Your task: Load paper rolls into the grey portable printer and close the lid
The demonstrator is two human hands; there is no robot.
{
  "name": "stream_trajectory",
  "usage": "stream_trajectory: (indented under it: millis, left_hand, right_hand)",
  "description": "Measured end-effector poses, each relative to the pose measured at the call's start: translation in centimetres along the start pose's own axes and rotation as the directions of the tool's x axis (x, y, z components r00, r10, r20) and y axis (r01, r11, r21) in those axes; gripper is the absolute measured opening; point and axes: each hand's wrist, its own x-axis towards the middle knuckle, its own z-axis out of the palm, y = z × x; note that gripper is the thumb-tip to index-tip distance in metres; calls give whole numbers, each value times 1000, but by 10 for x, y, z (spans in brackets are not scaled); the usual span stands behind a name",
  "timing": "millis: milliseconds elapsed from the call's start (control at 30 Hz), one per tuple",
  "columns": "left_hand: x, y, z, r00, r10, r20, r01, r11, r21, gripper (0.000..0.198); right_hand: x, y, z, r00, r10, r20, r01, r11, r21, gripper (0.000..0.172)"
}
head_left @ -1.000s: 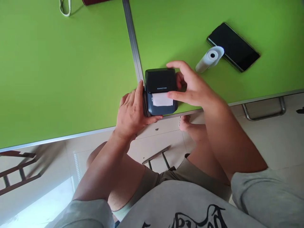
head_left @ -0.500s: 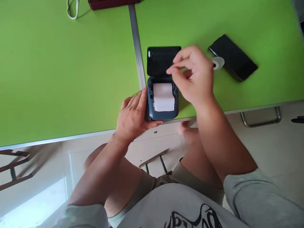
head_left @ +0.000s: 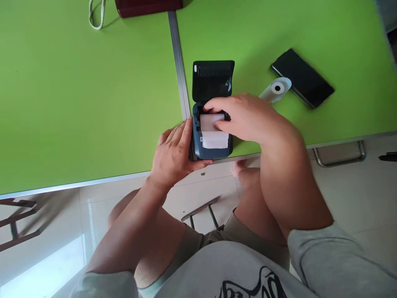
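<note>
A small dark blue thermal printer stands near the table's front edge, its black lid flipped back. Inside lies a white paper roll, with its loose end hanging forward over the printer's front. My left hand braces the printer, fingers along its left side and thumb across the front corner. Over the open compartment, my right hand has its fingertips behind the roll and its thumb on the paper. The far side of the roll is partly hidden by these fingers.
On the green table, another white paper roll lies right of the printer, touching or overlapping a black phone. A dark red object and a white cord loop are at the back. A metal strip runs beside the printer.
My right hand has come down from above the lid into the paper compartment, onto the roll. The other roll now shows more fully. My left hand stays against the printer.
</note>
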Motion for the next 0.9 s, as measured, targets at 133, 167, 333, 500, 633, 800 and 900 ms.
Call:
stream_trajectory:
  millis: [133,167,333,500,633,800,900]
  left_hand:
    - [1,0,-1,1000,-17,12,17,1000,-8,127]
    - [1,1,-1,1000,-21,21,21,1000,-11,127]
    - [2,1,-4,998,-34,57,35,999,-17,128]
    - [2,-1,-6,997,-38,69,40,999,-16,127]
    - [4,-2,-8,997,-50,60,51,999,-7,129]
    - [5,-1,-8,997,-56,52,55,998,13,129]
    - [5,-1,-8,998,-48,44,48,999,17,129]
  right_hand:
    - [3,-2,-1,1000,8,23,-9,999,49,50]
    - [3,-2,-1,1000,4,13,-5,998,70,49]
    - [-1,6,1,998,-14,-55,28,965,261,47]
    - [-10,26,14,967,46,-251,164,642,749,50]
    - [-10,38,32,935,300,-191,148,163,976,59]
    - [-6,38,55,881,363,-302,289,90,953,38]
    - [-4,35,65,819,389,-422,306,325,895,36]
